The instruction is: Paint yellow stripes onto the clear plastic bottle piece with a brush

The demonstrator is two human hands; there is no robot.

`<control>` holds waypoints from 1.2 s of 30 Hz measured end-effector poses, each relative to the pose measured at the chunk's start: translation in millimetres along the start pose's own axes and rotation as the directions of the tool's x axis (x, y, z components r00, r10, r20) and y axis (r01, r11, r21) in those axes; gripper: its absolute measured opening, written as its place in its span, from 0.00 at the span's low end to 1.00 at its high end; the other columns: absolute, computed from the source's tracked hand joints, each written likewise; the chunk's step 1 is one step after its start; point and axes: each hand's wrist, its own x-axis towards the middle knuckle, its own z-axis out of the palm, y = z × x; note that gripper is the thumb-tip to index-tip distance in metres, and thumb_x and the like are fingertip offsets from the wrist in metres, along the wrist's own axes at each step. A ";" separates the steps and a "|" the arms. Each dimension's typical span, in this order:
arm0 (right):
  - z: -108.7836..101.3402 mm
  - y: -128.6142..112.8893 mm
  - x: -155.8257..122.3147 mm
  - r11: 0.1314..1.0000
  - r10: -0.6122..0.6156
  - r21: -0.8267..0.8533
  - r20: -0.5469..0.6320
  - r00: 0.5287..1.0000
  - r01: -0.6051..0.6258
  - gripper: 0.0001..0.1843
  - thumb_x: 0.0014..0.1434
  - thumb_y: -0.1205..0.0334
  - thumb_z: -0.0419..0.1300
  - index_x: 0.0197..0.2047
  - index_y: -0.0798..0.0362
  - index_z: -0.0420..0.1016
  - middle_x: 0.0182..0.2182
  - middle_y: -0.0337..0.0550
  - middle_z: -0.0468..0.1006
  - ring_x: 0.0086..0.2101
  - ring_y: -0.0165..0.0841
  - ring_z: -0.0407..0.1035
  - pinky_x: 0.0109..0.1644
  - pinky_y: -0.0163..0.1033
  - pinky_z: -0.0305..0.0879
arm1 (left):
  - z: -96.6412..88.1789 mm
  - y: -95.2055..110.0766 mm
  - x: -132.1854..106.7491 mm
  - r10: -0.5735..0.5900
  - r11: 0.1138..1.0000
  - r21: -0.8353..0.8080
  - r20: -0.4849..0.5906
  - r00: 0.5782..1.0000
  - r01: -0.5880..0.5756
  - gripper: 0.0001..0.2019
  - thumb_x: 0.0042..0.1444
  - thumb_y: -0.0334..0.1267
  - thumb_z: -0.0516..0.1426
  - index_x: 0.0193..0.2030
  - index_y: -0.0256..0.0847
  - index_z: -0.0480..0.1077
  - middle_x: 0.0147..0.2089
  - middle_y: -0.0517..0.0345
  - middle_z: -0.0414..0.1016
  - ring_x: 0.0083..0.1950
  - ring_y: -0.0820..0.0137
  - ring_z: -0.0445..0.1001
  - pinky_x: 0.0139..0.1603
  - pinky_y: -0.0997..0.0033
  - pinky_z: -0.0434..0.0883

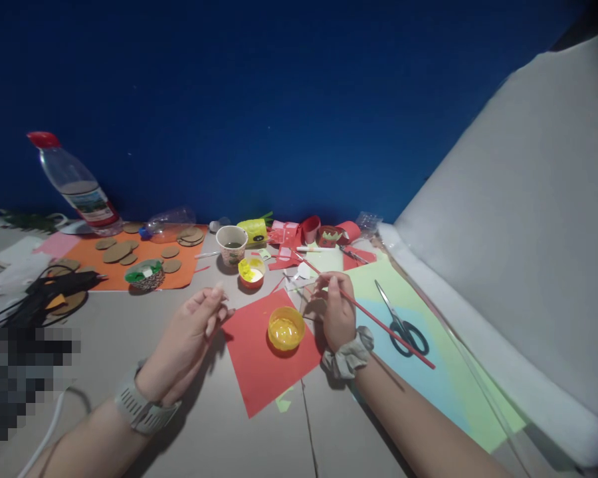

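My right hand (333, 309) is closed round a thin red paintbrush (386, 329), its long handle slanting down to the right. Just left of that hand, a small yellow cup (286, 329) with glossy yellow paint inside sits on a red paper sheet (256, 375). My left hand (202, 318) hovers by the sheet's left corner. Its thumb and fingers are pinched together; whatever they hold is too small or pale to make out. Beyond the hands stand a paper cup (232, 244) of dark liquid and a small red cup (252, 273) with yellow and white stuff inside.
Scissors (401, 325) lie on green and blue paper (458, 372) at right. An orange sheet (179, 279) with cardboard discs (117, 252) and a green-filled dish (144, 275) is at left. A red-capped bottle (80, 186) leans near the blue wall. A black glue gun (54, 292) lies far left.
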 end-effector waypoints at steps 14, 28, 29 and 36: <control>-1.7 1.9 0.7 1.000 0.006 -0.013 0.009 1.000 -0.006 0.14 0.62 0.47 0.49 0.37 0.49 0.65 0.28 0.34 0.70 0.26 0.27 0.67 0.30 0.34 0.67 | -20.8 -13.6 -18.5 0.256 -0.068 0.855 0.514 0.819 -0.515 0.27 0.61 0.51 0.48 0.63 0.42 0.61 0.64 0.50 0.64 0.64 0.56 0.60 0.61 0.54 0.60; 0.6 3.2 1.2 0.997 -0.068 -0.021 -0.011 0.998 0.068 0.14 0.62 0.48 0.50 0.37 0.49 0.67 0.30 0.35 0.69 0.27 0.25 0.66 0.30 0.32 0.67 | -97.7 -57.6 -70.3 0.157 -0.615 0.562 0.775 0.612 -0.554 0.33 0.56 0.62 0.47 0.65 0.52 0.58 0.65 0.56 0.62 0.63 0.54 0.62 0.61 0.54 0.50; 1.2 3.3 1.2 0.997 -0.069 -0.022 -0.014 0.998 0.069 0.14 0.62 0.48 0.50 0.37 0.49 0.67 0.29 0.35 0.69 0.26 0.25 0.66 0.30 0.32 0.67 | -104.1 -57.3 -72.2 0.161 -0.629 0.558 0.775 0.612 -0.541 0.32 0.55 0.62 0.48 0.64 0.52 0.60 0.65 0.55 0.63 0.63 0.54 0.63 0.62 0.54 0.48; 7.0 2.0 -0.6 0.999 -0.038 -0.004 -0.035 0.999 0.038 0.15 0.61 0.47 0.51 0.36 0.50 0.66 0.28 0.35 0.69 0.23 0.25 0.66 0.25 0.31 0.67 | -133.1 -57.3 -80.8 0.248 -0.623 0.643 0.702 0.667 -0.446 0.32 0.52 0.65 0.49 0.58 0.51 0.68 0.60 0.54 0.69 0.59 0.53 0.67 0.64 0.55 0.41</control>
